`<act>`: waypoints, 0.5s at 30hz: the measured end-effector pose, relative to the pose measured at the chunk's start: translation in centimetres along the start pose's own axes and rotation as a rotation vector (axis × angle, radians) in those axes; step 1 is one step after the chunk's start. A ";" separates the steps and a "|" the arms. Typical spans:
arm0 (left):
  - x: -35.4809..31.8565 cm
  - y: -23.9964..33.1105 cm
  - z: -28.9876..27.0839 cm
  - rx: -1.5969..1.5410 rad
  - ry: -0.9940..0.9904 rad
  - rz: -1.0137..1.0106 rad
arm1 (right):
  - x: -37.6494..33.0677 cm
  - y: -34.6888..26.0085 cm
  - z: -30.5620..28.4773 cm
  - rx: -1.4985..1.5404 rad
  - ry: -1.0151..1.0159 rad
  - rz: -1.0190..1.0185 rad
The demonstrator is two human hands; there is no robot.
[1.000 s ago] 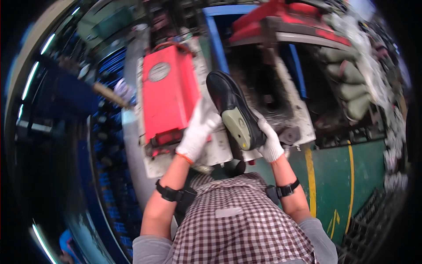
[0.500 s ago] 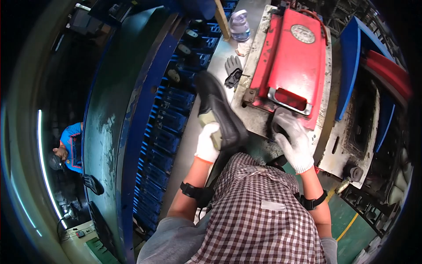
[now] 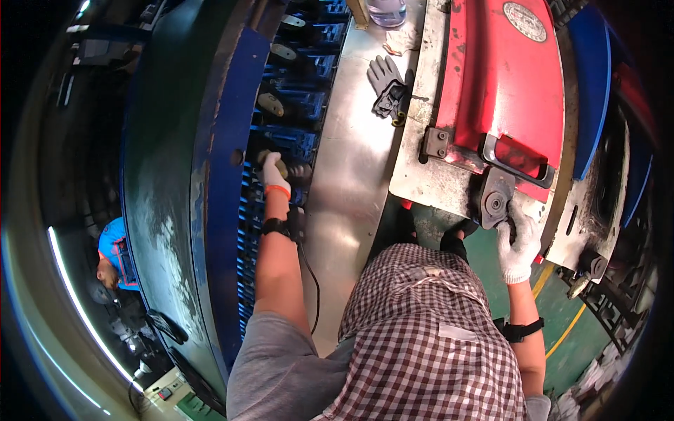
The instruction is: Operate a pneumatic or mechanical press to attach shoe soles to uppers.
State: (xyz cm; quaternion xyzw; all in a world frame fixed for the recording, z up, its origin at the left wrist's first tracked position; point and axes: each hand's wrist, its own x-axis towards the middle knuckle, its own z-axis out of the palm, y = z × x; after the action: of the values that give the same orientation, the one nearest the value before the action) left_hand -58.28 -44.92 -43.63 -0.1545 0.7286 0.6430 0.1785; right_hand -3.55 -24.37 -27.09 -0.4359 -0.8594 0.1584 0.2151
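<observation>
My left hand [image 3: 275,174], in a white glove with an orange cuff, reaches into the blue rack on the left. Its fingers close on a dark shoe with a beige part [image 3: 282,168]; most of the shoe is lost in shadow and blur. My right hand [image 3: 518,242], also gloved in white, has its fingers curled at the edge of a dark metal latch [image 3: 496,199] with a round centre. That latch sits at the near end of a red machine lid [image 3: 509,91], just below the lid's framed handle opening [image 3: 519,160].
Several shoe lasts [image 3: 271,104] stand along the rack. A steel bench [image 3: 351,189] carries a grey glove [image 3: 385,77] and a clear container [image 3: 387,11]. Beside the red lid is a second machine with a whitish plate [image 3: 572,224]. Another person [image 3: 116,256] is at far left.
My left hand has carried the dark shoe from in front of me leftward into the rack. The view has shifted closer to the machine; my right hand stays by the latch.
</observation>
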 end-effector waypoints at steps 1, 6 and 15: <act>2.1 0.7 -0.6 -0.028 -0.007 0.018 | 0.1 -0.2 0.0 0.022 0.004 0.004; 8.9 1.8 -0.8 0.058 0.031 0.081 | 0.1 -0.7 0.1 0.063 -0.023 0.094; 2.8 1.0 0.0 0.598 0.020 0.114 | -0.3 -0.4 0.5 0.041 -0.018 0.143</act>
State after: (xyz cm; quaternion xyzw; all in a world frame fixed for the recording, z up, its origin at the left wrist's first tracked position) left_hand -61.20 -44.82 -44.08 -0.0603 0.8947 0.4075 0.1724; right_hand -3.89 -24.85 -27.39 -0.4903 -0.8246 0.1948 0.2041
